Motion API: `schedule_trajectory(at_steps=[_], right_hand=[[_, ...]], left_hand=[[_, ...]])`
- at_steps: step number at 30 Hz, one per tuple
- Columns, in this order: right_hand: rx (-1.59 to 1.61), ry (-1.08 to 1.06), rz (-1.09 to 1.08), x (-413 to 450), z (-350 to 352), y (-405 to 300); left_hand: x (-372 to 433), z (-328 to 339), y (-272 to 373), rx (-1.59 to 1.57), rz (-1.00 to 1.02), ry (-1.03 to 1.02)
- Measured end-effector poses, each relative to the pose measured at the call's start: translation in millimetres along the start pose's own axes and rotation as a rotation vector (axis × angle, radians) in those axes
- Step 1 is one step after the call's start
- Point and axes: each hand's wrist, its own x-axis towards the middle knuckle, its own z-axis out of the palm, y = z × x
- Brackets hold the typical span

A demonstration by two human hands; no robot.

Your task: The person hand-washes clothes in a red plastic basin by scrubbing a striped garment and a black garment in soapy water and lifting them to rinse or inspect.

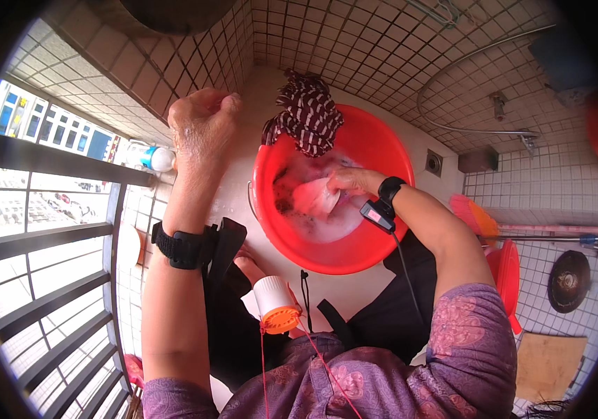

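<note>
A red plastic basin (377, 136) holds sudsy water with wet cloth in it. My right hand (354, 179) is inside the basin, its fingers on a pale wet cloth (316, 198) at the suds. A dark maroon and white patterned cloth (309, 112) hangs over the basin's far left rim. My left hand (204, 115) is raised to the left of the basin, wet, with its fingers curled in; whether anything small is inside cannot be seen.
A barred window (53, 235) is at left, with a white and blue bottle (155, 158) near its corner. A floor drain (433, 163) lies right of the basin. A shower hose (435, 78) hangs on the tiled wall. A white and orange container (277, 306) dangles on red string before me.
</note>
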Motion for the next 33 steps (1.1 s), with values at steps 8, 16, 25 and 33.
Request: schedule_trajectory(at_steps=[8, 16, 25, 33], right_hand=[[0.37, 0.219, -0.717, -144.7, 0.7, -117.7], [1.114, 0.166, -0.594, -138.4, 22.5, -63.1], [-0.093, 1.083, -0.538, -55.0, 93.4, -42.1], [-0.841, 1.03, -0.241, -23.3, 35.2, -2.4]], left_hand=[[-77.2, 72.4, -9.6, -0.59, -0.913, -0.641], [-102.6, 158.3, -48.6, -1.401, -0.992, -0.603], [-120.0, 183.3, -126.0, -1.422, -1.01, -0.603], [-119.4, 188.2, -89.0, -1.211, -1.117, -0.558]])
